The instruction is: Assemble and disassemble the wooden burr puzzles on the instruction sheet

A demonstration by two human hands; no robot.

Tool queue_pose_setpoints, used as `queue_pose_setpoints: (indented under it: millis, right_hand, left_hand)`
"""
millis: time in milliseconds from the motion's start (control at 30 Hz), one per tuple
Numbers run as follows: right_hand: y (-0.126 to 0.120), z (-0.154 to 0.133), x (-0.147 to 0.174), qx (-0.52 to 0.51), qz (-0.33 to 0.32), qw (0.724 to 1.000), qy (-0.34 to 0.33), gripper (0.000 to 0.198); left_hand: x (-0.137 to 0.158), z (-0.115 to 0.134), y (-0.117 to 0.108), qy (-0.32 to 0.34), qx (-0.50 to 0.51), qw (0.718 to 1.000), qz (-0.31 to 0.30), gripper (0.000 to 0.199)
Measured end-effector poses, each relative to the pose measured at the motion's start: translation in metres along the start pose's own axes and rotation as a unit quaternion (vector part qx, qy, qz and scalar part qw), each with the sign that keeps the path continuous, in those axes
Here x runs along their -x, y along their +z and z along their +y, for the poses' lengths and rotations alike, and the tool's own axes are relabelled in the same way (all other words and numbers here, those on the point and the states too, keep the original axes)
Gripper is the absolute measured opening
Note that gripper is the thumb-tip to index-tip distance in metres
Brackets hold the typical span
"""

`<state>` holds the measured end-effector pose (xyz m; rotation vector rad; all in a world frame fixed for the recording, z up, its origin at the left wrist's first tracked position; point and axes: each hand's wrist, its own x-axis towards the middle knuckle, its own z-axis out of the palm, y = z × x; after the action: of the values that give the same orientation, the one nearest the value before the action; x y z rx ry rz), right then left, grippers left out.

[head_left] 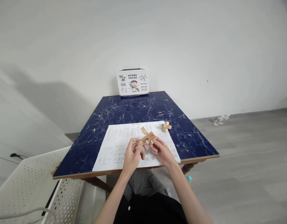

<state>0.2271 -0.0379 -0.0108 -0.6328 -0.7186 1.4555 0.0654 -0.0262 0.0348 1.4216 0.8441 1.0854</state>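
Between my two hands, above a printed sheet, is a wooden puzzle piece (pixel 151 136), flat and light brown with a slot and a notch cut in it. A narrower wooden stick (pixel 143 130) crosses behind it and points up and away to the left. My left hand (pixel 133 153) pinches the left end of the flat piece between thumb and fingers. My right hand (pixel 161 150) grips its lower right side, fingers curled beneath. Right of the hands, an assembled wooden burr puzzle (pixel 166 126) sits at the sheet's upper right edge.
The white printed sheet (pixel 103 155) lies on a blue marbled table (pixel 87 137). A white cartoon-printed case (pixel 133 82) stands at the back against the wall. White perforated shelving (pixel 66 189) stands at the lower left. A clear plastic bottle (pixel 218 120) lies on the floor at right.
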Motion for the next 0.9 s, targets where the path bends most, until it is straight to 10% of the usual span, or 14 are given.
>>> queue_pose_setpoints:
  millis: [900]
  right_hand:
    - [0.002, -0.001, 0.003, 0.02, -0.072, 0.997, 0.018, 0.036]
  left_hand:
    - [-0.005, -0.037, 0.016, 0.022, 0.076, 0.995, 0.068, 0.033]
